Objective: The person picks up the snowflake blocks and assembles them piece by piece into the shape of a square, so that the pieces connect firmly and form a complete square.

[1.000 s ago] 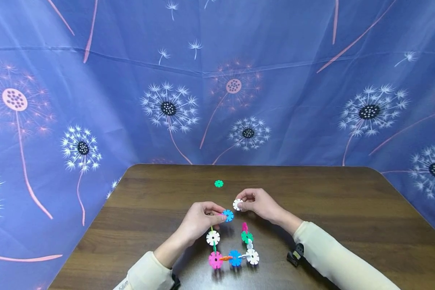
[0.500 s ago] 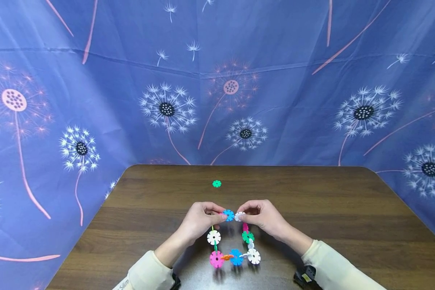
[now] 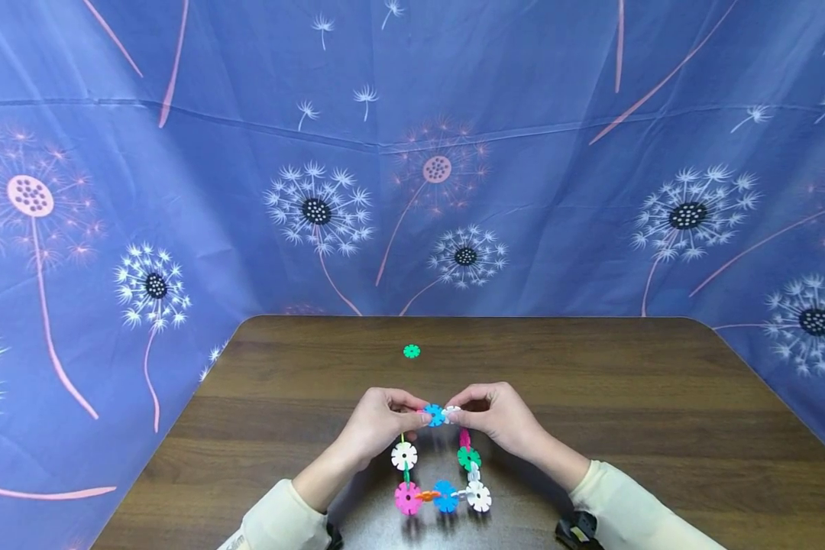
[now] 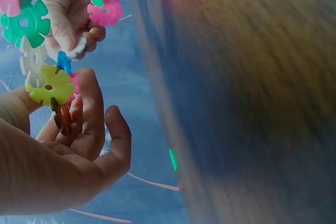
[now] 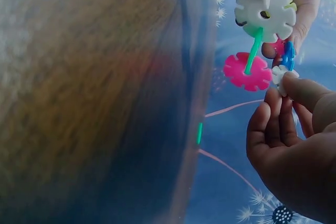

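My left hand (image 3: 378, 424) pinches one end of a chain of notched plastic snowflake discs, its thumb by a blue disc (image 3: 434, 415). My right hand (image 3: 509, 420) holds a small white disc (image 5: 280, 77) between thumb and fingers, edge to edge with the blue one. From the left hand the chain bends toward the body through a white disc (image 3: 404, 456), a pink corner disc (image 3: 409, 498), another blue disc (image 3: 445, 496) and a white corner disc (image 3: 479, 496). It then runs up by a green disc (image 3: 469, 458) to a pink end disc (image 5: 247, 71) beneath the right hand.
A loose green disc (image 3: 412, 351) lies flat on the brown wooden table (image 3: 282, 359), beyond both hands. Behind the table's far edge hangs a blue cloth (image 3: 557, 229) printed with dandelions.
My right hand has come down toward the body, bringing the white disc against the blue disc's edge. The left hand and the chain stay nearly in place.
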Action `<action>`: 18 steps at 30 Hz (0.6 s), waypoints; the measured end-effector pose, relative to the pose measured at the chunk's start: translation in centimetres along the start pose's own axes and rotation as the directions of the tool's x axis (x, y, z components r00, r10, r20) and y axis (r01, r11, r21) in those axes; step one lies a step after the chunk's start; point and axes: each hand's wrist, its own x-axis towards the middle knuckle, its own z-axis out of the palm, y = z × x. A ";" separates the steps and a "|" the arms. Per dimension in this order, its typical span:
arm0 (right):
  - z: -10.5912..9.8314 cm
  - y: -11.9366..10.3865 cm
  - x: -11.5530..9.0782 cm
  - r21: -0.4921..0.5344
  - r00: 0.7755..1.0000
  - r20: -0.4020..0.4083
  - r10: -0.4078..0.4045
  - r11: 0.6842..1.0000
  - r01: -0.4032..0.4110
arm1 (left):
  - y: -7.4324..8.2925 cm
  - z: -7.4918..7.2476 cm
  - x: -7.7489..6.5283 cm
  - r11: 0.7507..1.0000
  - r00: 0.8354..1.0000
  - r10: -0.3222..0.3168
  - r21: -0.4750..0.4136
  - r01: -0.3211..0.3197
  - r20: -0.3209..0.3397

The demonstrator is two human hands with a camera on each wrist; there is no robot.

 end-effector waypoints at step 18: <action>0.9 -0.5 -0.3 -0.130 0.989 -0.106 -0.106 0.987 0.092 | 0.0 -0.2 -0.1 1.000 1.000 0.001 0.018 0.000 -0.009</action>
